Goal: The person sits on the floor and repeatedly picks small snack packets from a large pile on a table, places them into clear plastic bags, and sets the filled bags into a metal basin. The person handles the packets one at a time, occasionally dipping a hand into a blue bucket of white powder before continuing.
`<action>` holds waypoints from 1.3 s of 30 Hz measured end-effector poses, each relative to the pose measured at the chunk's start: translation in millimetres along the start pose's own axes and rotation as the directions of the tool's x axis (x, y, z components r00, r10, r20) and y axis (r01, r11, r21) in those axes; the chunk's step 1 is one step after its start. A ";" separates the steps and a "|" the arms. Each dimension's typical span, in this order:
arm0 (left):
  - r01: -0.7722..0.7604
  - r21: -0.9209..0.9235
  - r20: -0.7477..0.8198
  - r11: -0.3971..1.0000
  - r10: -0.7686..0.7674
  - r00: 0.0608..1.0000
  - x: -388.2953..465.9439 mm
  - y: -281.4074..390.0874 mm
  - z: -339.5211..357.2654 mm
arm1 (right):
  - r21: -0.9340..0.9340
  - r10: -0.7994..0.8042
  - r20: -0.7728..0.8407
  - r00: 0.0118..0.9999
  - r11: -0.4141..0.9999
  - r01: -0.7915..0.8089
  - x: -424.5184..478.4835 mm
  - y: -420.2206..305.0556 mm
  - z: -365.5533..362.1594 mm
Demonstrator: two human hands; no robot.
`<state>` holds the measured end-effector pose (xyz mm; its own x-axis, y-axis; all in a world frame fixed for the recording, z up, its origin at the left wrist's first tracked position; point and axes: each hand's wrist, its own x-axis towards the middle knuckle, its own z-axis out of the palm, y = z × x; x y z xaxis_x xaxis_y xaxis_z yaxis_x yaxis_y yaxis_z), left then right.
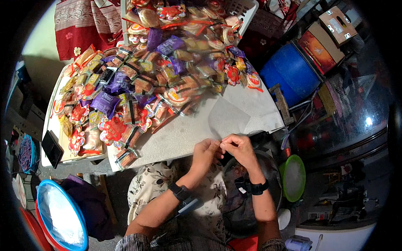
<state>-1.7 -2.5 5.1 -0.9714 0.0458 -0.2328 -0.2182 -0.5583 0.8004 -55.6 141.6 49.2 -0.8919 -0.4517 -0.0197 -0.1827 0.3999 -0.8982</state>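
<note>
My left hand and my right hand meet at the table's front edge, fingertips almost touching. Between them they pinch the near end of a clear plastic bag or sheet, which spreads flat and thin over the white tabletop. Its held edge is hidden by the fingers. Beyond my left hand lies a broad heap of individually wrapped snacks. Among them are purple packets, red flower-shaped packs and brown wafer-like bars with dark bands.
A white plastic basket full of snacks stands behind the heap. A dark phone or tablet leans at the left table edge. Blue-rimmed basin holds clear plastic at lower left. At right are a blue barrel, cartons and a green basin.
</note>
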 end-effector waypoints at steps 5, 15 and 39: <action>-0.007 0.014 -0.019 1.000 0.008 1.000 -1.3 -4.1 -1.6 | 0.065 0.006 0.013 1.000 0.998 -0.007 4.2 2.7 -3.7; 0.019 0.189 -0.039 0.982 -0.012 0.999 -5.2 -9.1 -4.0 | -0.607 -0.498 -0.131 0.857 0.724 0.328 3.7 -23.1 9.6; 0.223 -0.047 0.063 0.974 -0.220 0.973 5.4 -23.8 7.3 | -0.903 -0.287 -0.182 0.941 0.426 -0.045 147.8 30.4 -75.5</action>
<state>-2.4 17.1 -11.2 -0.9036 0.2199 -0.3678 -0.4248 -0.5724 0.7014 -224.2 147.2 52.1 -0.8620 -0.3939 0.3189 -0.4111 0.9115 0.0147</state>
